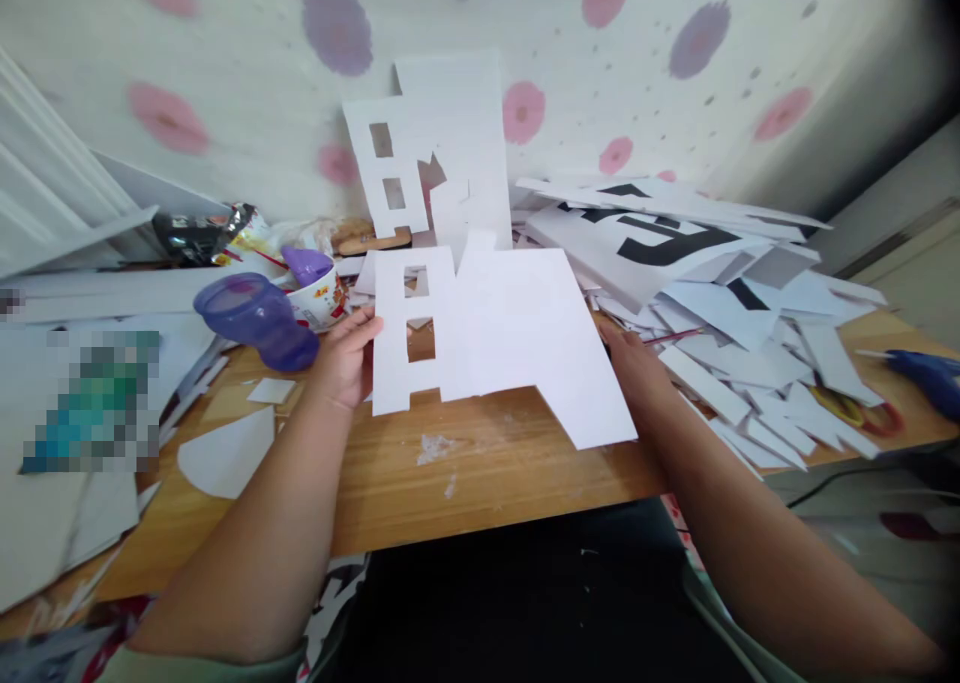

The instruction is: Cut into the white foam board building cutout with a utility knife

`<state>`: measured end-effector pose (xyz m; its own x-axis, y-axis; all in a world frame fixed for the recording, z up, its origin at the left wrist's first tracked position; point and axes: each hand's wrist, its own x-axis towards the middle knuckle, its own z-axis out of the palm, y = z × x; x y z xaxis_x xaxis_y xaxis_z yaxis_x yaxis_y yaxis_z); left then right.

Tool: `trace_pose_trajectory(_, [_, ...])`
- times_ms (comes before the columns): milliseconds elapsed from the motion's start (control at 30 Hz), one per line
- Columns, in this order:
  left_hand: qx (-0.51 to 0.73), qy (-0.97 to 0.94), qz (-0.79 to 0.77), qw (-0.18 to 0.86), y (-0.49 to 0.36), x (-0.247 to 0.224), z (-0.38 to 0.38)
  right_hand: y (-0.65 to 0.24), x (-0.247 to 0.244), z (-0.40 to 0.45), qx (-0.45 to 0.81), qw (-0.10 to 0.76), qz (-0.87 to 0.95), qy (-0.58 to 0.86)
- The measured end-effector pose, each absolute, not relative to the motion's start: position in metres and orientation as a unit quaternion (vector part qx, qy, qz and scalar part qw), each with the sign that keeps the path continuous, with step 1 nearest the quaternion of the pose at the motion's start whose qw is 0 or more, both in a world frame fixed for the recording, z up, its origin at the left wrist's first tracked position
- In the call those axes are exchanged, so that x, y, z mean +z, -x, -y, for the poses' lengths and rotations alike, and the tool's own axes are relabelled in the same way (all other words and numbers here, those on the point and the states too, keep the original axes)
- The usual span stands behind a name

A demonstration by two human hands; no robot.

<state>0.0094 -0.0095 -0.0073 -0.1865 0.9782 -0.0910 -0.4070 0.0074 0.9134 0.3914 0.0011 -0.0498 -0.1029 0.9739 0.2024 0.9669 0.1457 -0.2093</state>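
Seated at a yellowish-brown wooden table (517, 473), the person has a flat white board with two rectangular openings (506, 328) right in front of them, stretched between the two hands. The bare left hand (349, 355) grasps its left edge, just beside the pair of openings, which sit one above the other. The bare right hand (628, 361) has hold of the slanting right edge, though most of its fingers are tucked out of my sight behind the board. So the broad, plain part of the piece lies nearer the right hand, and the cut-out part nearer the left. Its lower edge is stepped, and a slanted corner reaches down toward the person on the right.

Straight behind it, well forward of both hands, a taller white upright board with matching openings (469, 113) stands before a white cloth with pink and purple flowers (555, 23).

Close by the left hand I can see a translucent purple plastic container (259, 318) and a white paper cup with red print (321, 301); a rounded white offcut (229, 453) lies near the left forearm. Past the right hand there's a thin red stick (675, 337), a heap of white cut scraps (750, 368), scissors with yellow and red handles (834, 404) and, at the far right, a blue tool with a pale tip (926, 378).
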Motion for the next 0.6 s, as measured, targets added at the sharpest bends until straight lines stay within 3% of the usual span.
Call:
trace_pose_trajectory(133, [0.577,-0.344,-0.488,0.557,-0.004,-0.002,0.031,-0.399,-0.052,0.005,0.048,0.195,0.702,0.683])
trace_pose_trajectory(233, [0.555,-0.336,-0.529,0.547,-0.004,-0.004,0.061,-0.412,-0.056,0.012,0.104,0.292,0.665,0.68])
trace_pose_trajectory(333, [0.545,-0.312,-0.561,0.539,-0.013,-0.011,0.09,-0.417,-0.058,0.017,0.181,0.394,0.665,0.608])
trace_pose_trajectory(600, [0.538,-0.275,-0.609,0.514,-0.033,-0.022,0.11,-0.408,-0.056,0.021,0.351,0.51,0.611,0.493])
